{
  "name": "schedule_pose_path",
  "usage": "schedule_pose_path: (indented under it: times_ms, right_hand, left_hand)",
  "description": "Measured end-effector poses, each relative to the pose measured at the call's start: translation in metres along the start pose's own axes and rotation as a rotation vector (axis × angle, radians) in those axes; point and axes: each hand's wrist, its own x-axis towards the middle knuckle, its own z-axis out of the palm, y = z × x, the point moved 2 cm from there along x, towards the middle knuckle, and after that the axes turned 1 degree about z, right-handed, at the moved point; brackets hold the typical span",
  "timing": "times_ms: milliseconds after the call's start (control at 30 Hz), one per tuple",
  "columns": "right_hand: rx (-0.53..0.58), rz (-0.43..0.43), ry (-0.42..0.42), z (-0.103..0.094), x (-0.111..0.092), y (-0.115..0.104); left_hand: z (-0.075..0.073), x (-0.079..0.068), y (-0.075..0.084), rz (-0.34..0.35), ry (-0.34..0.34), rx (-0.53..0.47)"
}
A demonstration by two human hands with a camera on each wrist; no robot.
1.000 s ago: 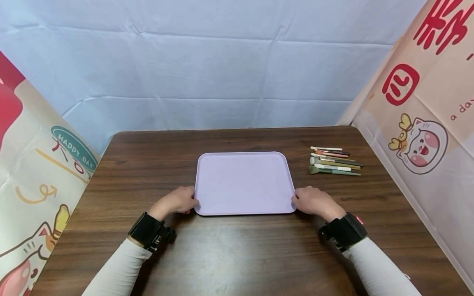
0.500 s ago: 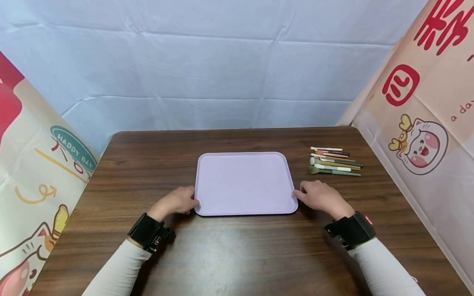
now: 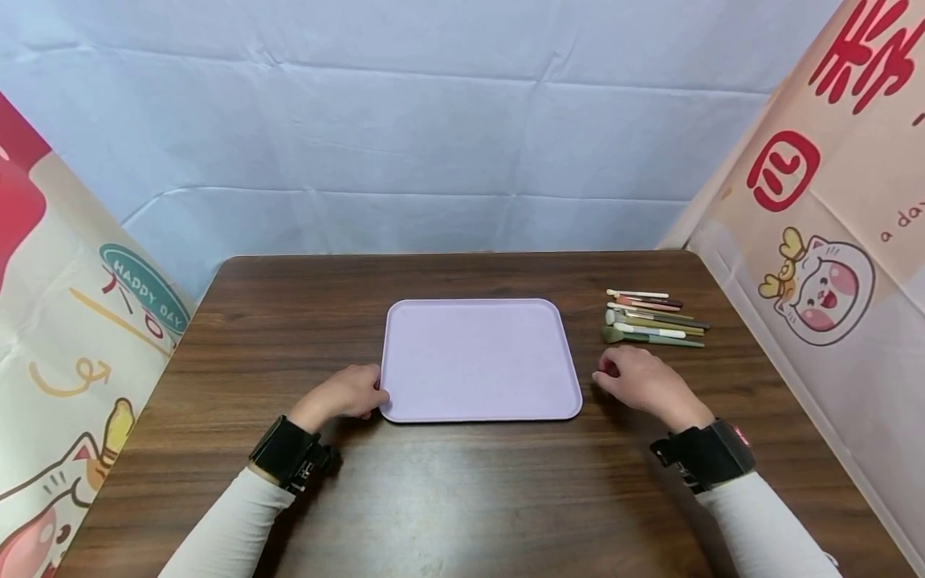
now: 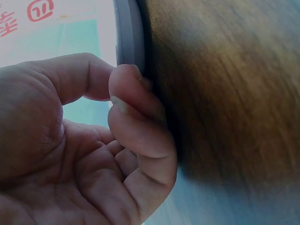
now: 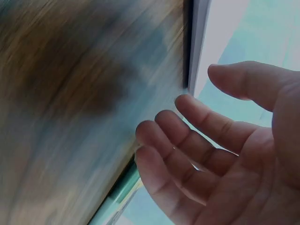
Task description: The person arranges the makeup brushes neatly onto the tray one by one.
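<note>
A pale lilac rectangular tray (image 3: pixel 480 361) lies flat in the middle of the wooden table. My left hand (image 3: pixel 348 392) pinches its left edge near the front corner, thumb over the rim. In the left wrist view, curled fingers (image 4: pixel 140 126) meet the side of the tray (image 4: pixel 130 37). My right hand (image 3: pixel 643 381) is off the tray's right side, between it and several makeup brushes (image 3: pixel 654 317) lying side by side. Nothing is in its grasp; the right wrist view shows its fingers (image 5: pixel 154 136) relaxed and the thumb apart. A green brush handle (image 5: pixel 119 185) shows beyond them.
The brown wooden table (image 3: pixel 448 498) extends around the tray. A pale blue cloth (image 3: pixel 419 144) hangs behind its far edge. Printed cloths (image 3: pixel 809 265) stand along the right and left sides.
My right hand has let go of the tray's right edge and moved right, closer to the brushes. My left hand and the tray stay in place.
</note>
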Motion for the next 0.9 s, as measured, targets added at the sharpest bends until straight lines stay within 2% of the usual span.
schedule_pose_path:
  times_ms: [600,900]
  right_hand:
    - [-0.04,0.034,0.068,-0.005,-0.009,0.032]
    - [-0.042,0.019,0.116,-0.012,-0.012,0.051]
  left_hand:
    - [-0.002,0.0,0.0,0.011,-0.006,0.009]
    - [0.0,0.001,-0.002,0.023,-0.006,-0.002]
